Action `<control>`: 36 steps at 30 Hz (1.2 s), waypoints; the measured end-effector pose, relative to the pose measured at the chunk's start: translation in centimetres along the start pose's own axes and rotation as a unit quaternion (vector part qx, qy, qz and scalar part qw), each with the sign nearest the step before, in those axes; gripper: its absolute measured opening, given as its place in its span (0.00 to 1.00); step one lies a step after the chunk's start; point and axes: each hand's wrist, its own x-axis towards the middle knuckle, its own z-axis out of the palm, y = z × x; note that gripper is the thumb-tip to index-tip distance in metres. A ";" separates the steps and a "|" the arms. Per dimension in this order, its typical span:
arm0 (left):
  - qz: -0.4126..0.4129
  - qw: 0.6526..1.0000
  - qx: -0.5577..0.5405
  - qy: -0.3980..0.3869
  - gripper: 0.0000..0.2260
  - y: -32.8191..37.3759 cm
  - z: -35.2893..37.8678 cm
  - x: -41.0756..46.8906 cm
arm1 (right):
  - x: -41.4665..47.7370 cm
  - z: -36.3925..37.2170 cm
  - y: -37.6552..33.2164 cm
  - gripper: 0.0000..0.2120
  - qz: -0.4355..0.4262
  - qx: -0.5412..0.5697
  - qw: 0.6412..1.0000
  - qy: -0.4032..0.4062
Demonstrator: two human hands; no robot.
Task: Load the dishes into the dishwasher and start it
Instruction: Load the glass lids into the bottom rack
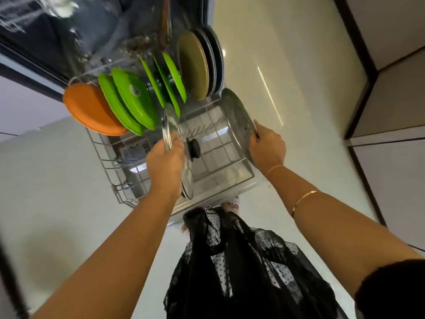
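1. Head view: the left hand (pixel 164 157) grips the left lid (pixel 192 148) by its rim, with the lid on edge mid-rack (pixel 108 166).
2. The right hand (pixel 266 146) grips the right lid (pixel 239 116) by its rim, at the rack's 3 o'clock.
3. The orange plate (pixel 89 109) and green plates (pixel 133 100) stand at 10 to 12 o'clock of the left hand.

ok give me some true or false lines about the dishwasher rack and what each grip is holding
1. The left-hand grip holds a glass lid with a black knob. True.
2. The right-hand grip is empty. False: it holds a second lid by its rim.
3. The orange plate stands right beside the tan plate. False: green plates stand between them.
4. Dark plates stand next to the tan plate. True.
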 end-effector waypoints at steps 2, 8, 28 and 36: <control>-0.002 1.000 -0.001 -0.003 0.07 -1.3 0.5 1.1 | 0.0 1.6 0.9 0.16 -0.002 0.003 1.000 0.014; -0.001 1.000 -0.010 -0.012 0.10 -4.0 1.1 2.2 | 0.5 4.1 2.0 0.17 -0.009 0.019 0.998 0.066; -0.016 0.995 -0.098 -0.027 0.10 -3.1 2.7 2.6 | 8.4 4.7 2.9 0.14 0.114 0.063 0.988 -0.087; -0.027 0.992 -0.120 -0.035 0.13 -3.7 3.1 3.8 | 7.7 5.2 3.3 0.25 0.058 0.106 0.988 -0.094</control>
